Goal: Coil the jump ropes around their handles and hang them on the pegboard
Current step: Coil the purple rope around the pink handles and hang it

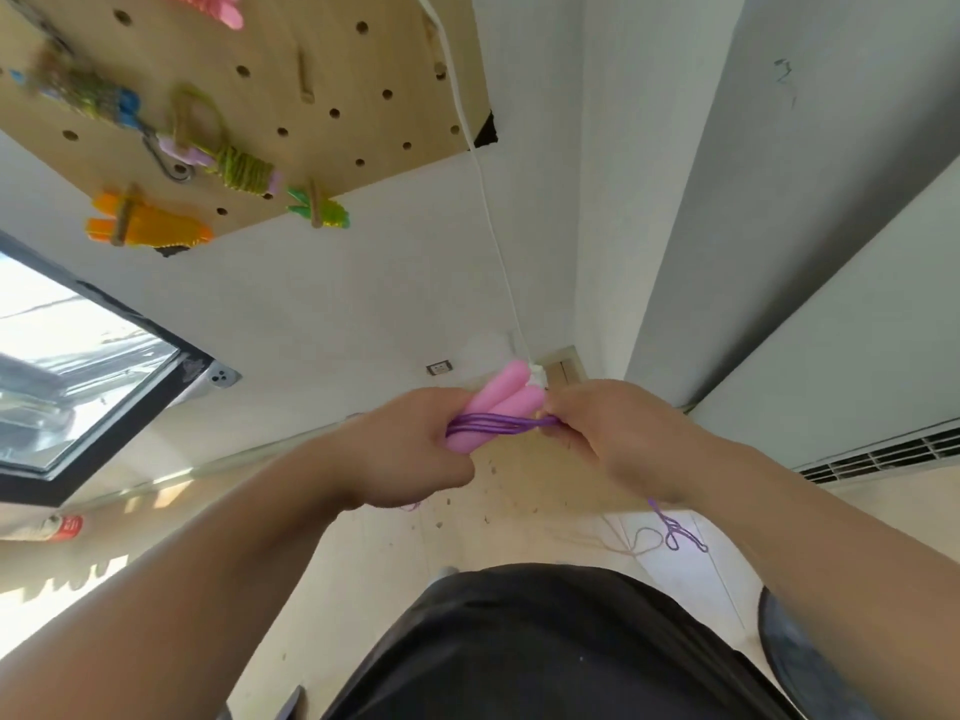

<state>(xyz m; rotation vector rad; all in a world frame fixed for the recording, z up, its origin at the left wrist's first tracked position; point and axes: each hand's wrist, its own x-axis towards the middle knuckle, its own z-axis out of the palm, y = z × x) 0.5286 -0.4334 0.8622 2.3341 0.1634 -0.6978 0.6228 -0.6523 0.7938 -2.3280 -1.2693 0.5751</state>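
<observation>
Right in front of the person, the left hand (415, 449) is curled round two pink handles (501, 400) held side by side, with turns of purple rope (493, 424) lying across them. The right hand (623, 433) pinches that rope just beside the handles, and its loose tail dangles below the wrist. A coiled green jump rope (241, 166) hangs on the wooden pegboard (270, 44) up on the wall.

1. The left hand (415, 449) grips two pink handles (501, 394) held side by side, their rounded ends pointing away from the person.
2. A purple rope (498, 424) crosses the handles in several turns, and the right hand (618, 433) pinches it just beside them.
3. More of this rope hangs loose below the right wrist.
4. On the wooden pegboard (332, 70) at upper left hangs a green-corded jump rope (244, 168), its cord coiled round its pale handles.
5. An orange item (150, 228) hangs on a peg near it.
6. A white cord (493, 226) runs down the wall.
</observation>
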